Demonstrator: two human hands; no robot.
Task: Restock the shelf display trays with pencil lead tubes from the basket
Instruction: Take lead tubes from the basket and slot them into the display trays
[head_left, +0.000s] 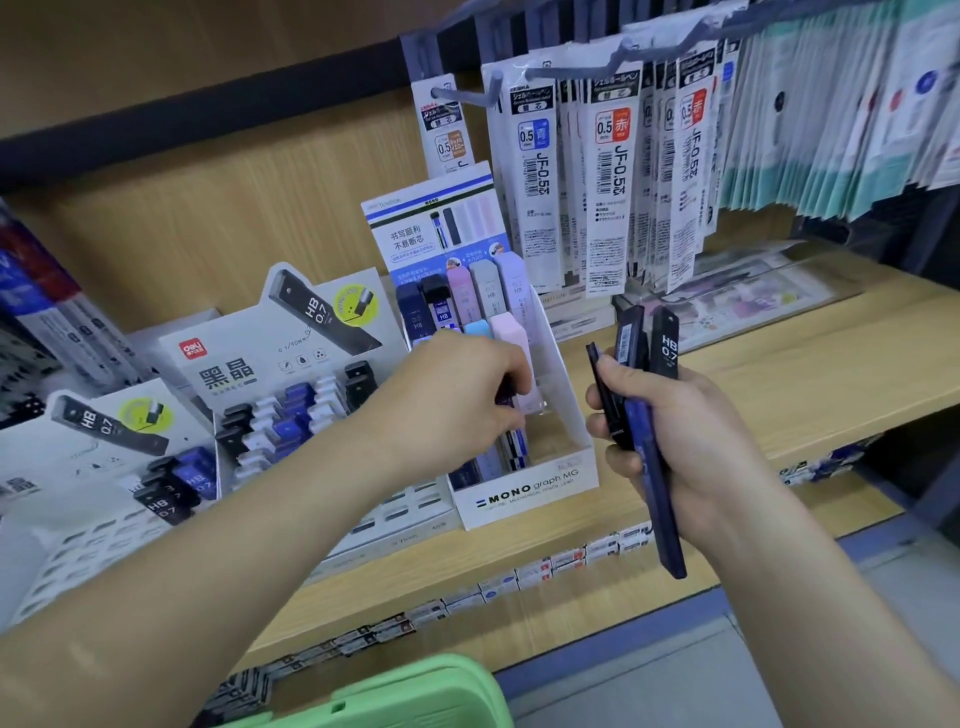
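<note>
The shelf board (779, 374) at right and the back panel (234, 208) at upper left are pale wood grain, matt with a faint sheen. The MONO display tray (524, 493) at centre looks like smooth white printed card. The Deli display cards (291, 353) at left are similar, with a satin finish. The pastel lead tubes (488, 291) standing in the tray look like matt plastic. The dark lead tubes (667, 353) gripped in the right hand (675, 431) are hard, glossy plastic. The purple lead tube (505, 397) pinched by the left hand (457, 395) also shines. The refill packs (608, 171) at upper centre are clear glossy film over printed paper, and their hooks (462, 97) look like grey-blue coated metal. The basket (415, 691) at the bottom edge is smooth green plastic.
</note>
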